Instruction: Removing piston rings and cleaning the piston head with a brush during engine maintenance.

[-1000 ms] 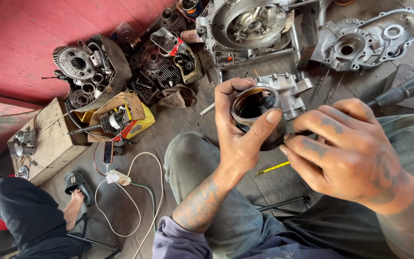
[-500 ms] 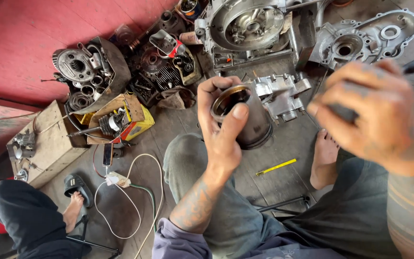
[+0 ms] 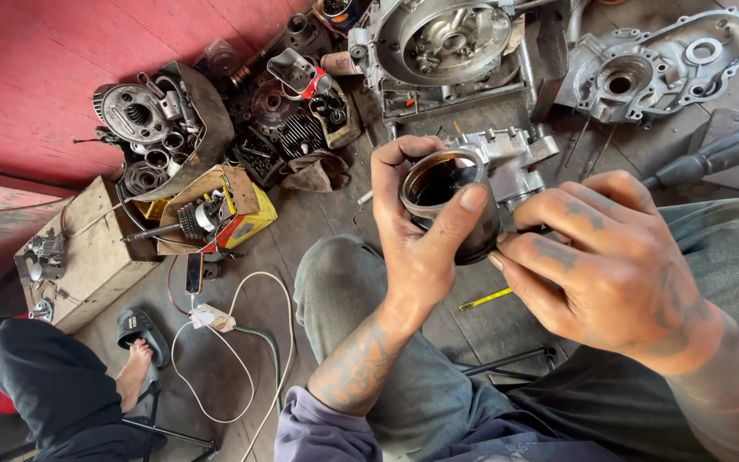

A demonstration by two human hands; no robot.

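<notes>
Dark round metal piston (image 3: 451,205), open end up, gripped by left hand (image 3: 416,248) w/ fingers wrapped; right hand (image 3: 617,265) fingertips pressing its right side.

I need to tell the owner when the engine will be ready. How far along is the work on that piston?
Done: the engine is stripped, with the crankcase halves lying open on the floor. In hand: the left hand grips the dark piston, open end up, and the right hand works at its side. Left: cases and the loose parts lie unassembled, so reassembly looks far off.
</notes>
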